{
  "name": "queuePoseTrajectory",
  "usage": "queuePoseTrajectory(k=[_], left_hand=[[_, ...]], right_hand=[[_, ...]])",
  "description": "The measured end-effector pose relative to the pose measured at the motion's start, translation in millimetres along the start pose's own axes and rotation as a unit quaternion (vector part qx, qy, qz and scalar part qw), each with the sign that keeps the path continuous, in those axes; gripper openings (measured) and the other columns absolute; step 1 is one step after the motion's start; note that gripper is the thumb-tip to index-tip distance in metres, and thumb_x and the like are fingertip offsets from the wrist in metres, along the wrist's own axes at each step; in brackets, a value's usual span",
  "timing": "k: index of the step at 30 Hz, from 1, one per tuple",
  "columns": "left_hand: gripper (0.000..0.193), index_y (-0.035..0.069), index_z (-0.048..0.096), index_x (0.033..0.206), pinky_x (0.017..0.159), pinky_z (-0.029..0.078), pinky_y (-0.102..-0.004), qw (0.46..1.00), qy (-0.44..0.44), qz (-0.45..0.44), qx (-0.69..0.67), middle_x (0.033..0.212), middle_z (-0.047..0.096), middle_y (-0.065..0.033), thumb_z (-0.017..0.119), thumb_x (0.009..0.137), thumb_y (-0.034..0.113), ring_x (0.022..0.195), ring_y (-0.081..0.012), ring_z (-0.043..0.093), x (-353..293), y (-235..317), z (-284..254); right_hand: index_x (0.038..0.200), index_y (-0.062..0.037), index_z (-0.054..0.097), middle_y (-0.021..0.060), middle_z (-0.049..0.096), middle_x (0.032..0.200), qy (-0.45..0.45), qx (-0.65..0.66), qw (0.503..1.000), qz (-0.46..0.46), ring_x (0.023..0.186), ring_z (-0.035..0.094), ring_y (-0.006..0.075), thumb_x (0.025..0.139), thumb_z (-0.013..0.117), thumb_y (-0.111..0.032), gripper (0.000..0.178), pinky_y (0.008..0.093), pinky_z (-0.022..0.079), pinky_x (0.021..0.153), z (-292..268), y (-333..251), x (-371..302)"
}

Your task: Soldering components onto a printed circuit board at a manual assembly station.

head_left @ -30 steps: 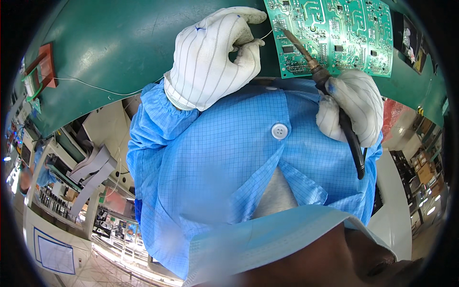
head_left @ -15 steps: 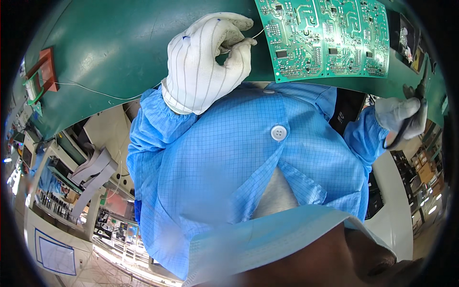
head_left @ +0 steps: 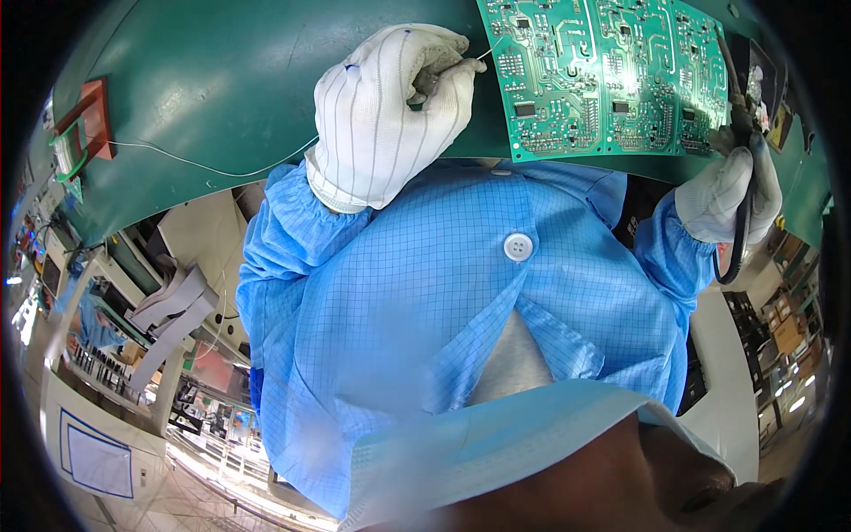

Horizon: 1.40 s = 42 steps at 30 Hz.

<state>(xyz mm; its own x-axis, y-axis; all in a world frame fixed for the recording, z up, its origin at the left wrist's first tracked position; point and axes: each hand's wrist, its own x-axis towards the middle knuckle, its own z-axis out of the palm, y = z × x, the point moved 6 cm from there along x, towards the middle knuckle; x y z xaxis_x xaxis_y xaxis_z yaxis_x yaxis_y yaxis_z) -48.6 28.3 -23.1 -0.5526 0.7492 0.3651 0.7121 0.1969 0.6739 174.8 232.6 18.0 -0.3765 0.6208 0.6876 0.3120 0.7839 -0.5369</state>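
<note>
My left hand (head_left: 381,115), in a white striped glove, pinches a thin solder wire (head_left: 490,51) between thumb and fingertips. The wire's end reaches over the left edge of a green circuit board panel (head_left: 612,133). Behind the hand, the wire trails back over the mat to a spool (head_left: 64,155) at the far left. A soldering iron (head_left: 741,113) is held in my gloved right hand (head_left: 731,197), close to the panel's right edge. Its dark cable loops down beside the wrist. The tip points away from me and is hard to make out.
A red stand (head_left: 96,120) holds the spool on the green mat (head_left: 213,80). Beyond the right edge of the panel lies a dark tray-like object (head_left: 764,84) with small items. Grey ribbon-like strips (head_left: 173,310) hang below the table at the left.
My right hand has moved up and leftward with the soldering iron, nearer the panel. My left hand has shifted slightly to the right, and the wire's end now overlaps the panel more.
</note>
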Motion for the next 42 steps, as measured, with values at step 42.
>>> queuePoseTrajectory(k=[42], left_hand=[[0.025, -0.002, 0.050, 0.103, 0.060, 0.052, -0.0268, 0.894, -0.105, -0.357, -0.249, 0.096, 0.061, -0.0153, 0.064, 0.083, 0.001, 0.070, -0.0155, 0.061, 16.5, -38.6, 10.5]], right_hand=[[0.115, 0.0000, 0.049, 0.0204, 0.067, 0.108, -0.090, 0.125, 0.977, 0.151, 0.103, 0.065, 0.0243, 0.092, 0.056, 0.005, 0.025, 0.0357, 0.050, 0.094, 9.4, 30.0, -18.3]])
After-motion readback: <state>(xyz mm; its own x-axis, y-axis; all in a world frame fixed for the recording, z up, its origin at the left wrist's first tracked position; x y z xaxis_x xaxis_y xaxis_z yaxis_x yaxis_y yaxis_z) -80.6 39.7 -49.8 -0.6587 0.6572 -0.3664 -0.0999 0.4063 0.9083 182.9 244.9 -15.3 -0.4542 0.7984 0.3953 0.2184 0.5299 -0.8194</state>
